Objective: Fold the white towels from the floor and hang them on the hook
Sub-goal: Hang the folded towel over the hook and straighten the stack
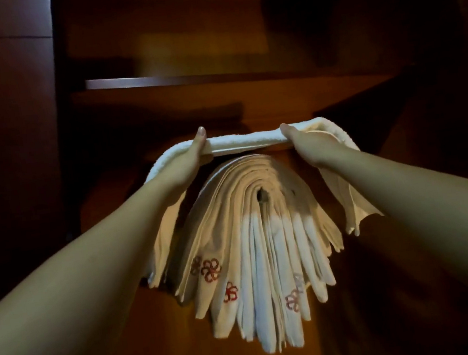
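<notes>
Both hands holding a folded towel (pixel 247 141) stretched level just above the hanging stack (pixel 252 234): left hand (pixel 191 156) and right hand (pixel 304 144) fingers curled round its top edge. Hook (pixel 262 199) barely showing mid-stack. Keep the fold centred over it, lowering evenly.

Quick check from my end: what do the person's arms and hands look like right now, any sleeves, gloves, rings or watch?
Both forearms are bare as far as the frame shows, with no sleeves in view. The left hand and right hand wear no gloves. No watch, bracelet or ring is visible on either wrist or on the fingers that show. The left thumbnail looks plain, without visible polish, though the light is dim.
</notes>
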The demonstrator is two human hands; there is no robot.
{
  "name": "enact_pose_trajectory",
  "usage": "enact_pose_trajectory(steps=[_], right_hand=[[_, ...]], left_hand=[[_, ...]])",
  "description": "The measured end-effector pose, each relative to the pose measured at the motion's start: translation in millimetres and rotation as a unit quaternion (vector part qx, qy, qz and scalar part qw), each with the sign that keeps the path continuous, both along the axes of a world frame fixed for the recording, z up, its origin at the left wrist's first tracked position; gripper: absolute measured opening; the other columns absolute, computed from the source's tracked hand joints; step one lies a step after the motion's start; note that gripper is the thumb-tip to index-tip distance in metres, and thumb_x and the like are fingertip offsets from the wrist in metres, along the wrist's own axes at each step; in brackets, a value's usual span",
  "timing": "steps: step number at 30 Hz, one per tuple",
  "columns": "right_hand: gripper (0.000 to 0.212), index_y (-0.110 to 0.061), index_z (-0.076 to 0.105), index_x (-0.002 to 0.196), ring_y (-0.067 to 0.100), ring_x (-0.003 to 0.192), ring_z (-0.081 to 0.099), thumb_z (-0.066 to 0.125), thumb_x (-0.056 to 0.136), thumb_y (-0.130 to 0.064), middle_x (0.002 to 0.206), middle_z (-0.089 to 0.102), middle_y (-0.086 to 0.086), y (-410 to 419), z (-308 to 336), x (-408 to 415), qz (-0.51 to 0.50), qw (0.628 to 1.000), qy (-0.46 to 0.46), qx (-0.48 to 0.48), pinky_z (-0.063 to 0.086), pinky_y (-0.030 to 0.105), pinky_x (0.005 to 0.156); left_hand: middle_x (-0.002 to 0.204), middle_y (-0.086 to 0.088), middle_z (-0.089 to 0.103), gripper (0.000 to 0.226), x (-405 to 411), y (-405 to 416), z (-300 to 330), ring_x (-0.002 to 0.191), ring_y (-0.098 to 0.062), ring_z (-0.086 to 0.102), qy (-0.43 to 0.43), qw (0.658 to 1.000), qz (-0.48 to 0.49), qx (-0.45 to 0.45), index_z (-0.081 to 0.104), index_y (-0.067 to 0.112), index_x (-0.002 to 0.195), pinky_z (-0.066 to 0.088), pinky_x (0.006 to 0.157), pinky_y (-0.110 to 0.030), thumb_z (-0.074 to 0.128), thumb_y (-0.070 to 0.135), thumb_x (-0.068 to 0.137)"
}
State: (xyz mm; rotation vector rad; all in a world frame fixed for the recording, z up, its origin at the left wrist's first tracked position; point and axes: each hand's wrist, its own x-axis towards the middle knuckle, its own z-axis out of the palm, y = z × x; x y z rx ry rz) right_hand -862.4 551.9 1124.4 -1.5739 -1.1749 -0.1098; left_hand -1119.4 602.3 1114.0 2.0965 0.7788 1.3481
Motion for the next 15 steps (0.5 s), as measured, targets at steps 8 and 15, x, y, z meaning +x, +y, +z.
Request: enact_pose_trajectory(steps=[8,15], right_hand=[[0.086,-0.014,0.060,0.135,0.024,0.120,0.057,0.041,0.085,-0.081,0.129,0.063,0.012,83.4,9.9,47.7,0.099,0.994,0.041,-0.016,0.035,0.030,0.104],[0.071,-0.028,0.070,0.120,0.018,0.105,0.064,0.046,0.081,-0.081,0.118,0.069,0.003,118.8,6.2,53.0,0.186,0.980,0.053,-0.043,0.048,0.037,0.102]], left_hand=[[0.147,-0.010,0.051,0.072,41.2,57.7,13.8,0.135,-0.019,0.049,-0.015,1.000,0.005,-0.024,0.052,0.012,0.141,0.031,0.120,-0.040,0.037,0.067,0.098],[0.119,-0.005,0.073,0.081,43.0,98.6,6.7,0.110,-0.022,0.070,-0.060,0.996,0.047,-0.056,0.070,0.024,0.122,0.053,0.099,-0.042,0.051,0.087,0.075]])
